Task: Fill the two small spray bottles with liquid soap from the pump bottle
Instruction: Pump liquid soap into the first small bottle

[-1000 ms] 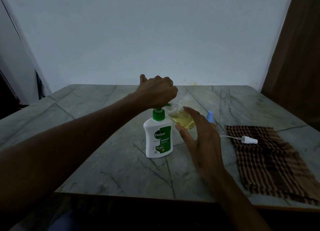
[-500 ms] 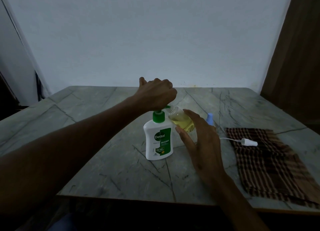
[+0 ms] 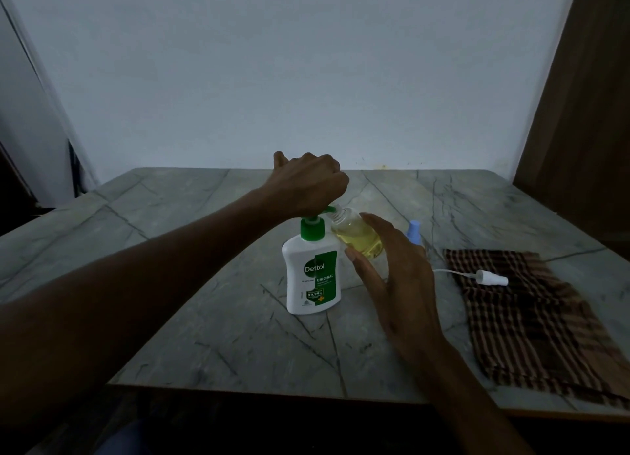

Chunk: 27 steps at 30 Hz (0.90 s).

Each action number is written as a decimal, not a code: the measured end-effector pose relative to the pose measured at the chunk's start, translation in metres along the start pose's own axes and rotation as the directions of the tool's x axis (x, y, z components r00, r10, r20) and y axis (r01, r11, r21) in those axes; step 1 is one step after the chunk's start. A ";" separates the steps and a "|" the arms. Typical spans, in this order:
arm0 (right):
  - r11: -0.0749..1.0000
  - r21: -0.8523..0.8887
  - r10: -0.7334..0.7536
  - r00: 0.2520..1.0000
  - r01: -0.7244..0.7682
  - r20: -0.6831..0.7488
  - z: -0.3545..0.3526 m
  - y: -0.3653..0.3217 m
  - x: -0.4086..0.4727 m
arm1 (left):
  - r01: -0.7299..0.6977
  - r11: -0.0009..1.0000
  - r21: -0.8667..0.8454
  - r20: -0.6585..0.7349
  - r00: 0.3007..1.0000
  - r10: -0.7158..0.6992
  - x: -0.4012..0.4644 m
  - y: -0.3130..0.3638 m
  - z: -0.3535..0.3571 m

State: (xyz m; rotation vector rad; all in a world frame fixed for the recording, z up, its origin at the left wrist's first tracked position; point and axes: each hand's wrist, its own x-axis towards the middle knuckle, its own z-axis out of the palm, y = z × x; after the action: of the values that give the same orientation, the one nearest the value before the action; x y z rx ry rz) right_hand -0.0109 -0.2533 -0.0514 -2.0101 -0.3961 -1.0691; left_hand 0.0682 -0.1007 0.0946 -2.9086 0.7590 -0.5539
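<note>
A white and green Dettol pump bottle [image 3: 312, 277] stands mid-table. My left hand [image 3: 306, 182] sits on its pump head, fingers curled over it. The green nozzle points into the open neck of a small clear spray bottle [image 3: 356, 238], which leans toward it and is partly filled with yellow soap. My right hand [image 3: 399, 277] holds that bottle, thumb in front and fingers behind. Partly hidden behind my right hand stands a second small bottle with a blue cap [image 3: 414, 231].
A white spray head with its dip tube [image 3: 491, 278] lies on a brown checked cloth [image 3: 531, 318] at the right. The grey marble table [image 3: 204, 318] ends at a near edge below my arms. A wall stands behind and a wooden panel to the right.
My left hand and the pump head sit slightly higher above the green collar than before. The small bottle stays at the nozzle. The view has shifted a little.
</note>
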 end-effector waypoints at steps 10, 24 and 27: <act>1.000 0.009 0.005 1.000 -0.005 0.010 0.000 -0.001 0.001 | 0.016 1.000 -0.005 -0.038 0.999 -0.017 0.004 -0.002 -0.006; 0.999 -0.011 0.038 0.999 -0.037 0.024 0.000 -0.002 0.000 | 0.024 0.999 -0.048 -0.070 0.997 -0.028 0.007 -0.006 -0.005; 1.000 0.005 0.019 1.000 -0.020 0.011 0.000 -0.001 0.001 | 0.008 1.000 -0.010 -0.052 0.999 -0.008 0.004 -0.002 -0.003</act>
State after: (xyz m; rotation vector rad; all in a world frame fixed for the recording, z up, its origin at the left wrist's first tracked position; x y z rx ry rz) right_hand -0.0113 -0.2527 -0.0504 -2.0119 -0.3838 -1.0447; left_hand 0.0715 -0.1013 0.0987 -2.9185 0.7588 -0.6306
